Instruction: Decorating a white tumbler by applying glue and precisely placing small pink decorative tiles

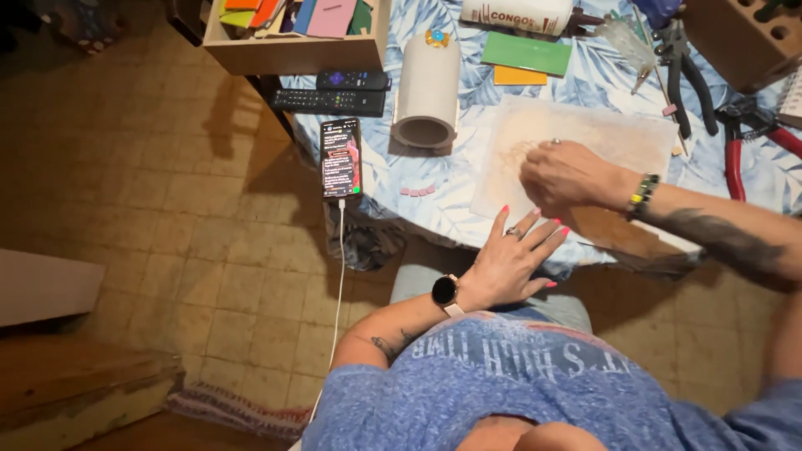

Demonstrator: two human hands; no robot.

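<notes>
A pale board point(585, 138) on the desk point(468, 179) is being rubbed by the right hand point(568, 174), fingers curled together on its surface. The left hand point(510, 259) is splayed flat at the board's near edge, steadying it. Firm, even pressure seems needed next.

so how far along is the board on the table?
Done: a pale coat covers most of the board; its near edge is bare brown. In hand: the right hand presses on the coated area while the left hand lies flat at the near edge. Left: small pink tiles lie loose beside the board, and the pliers sit unused.
</notes>
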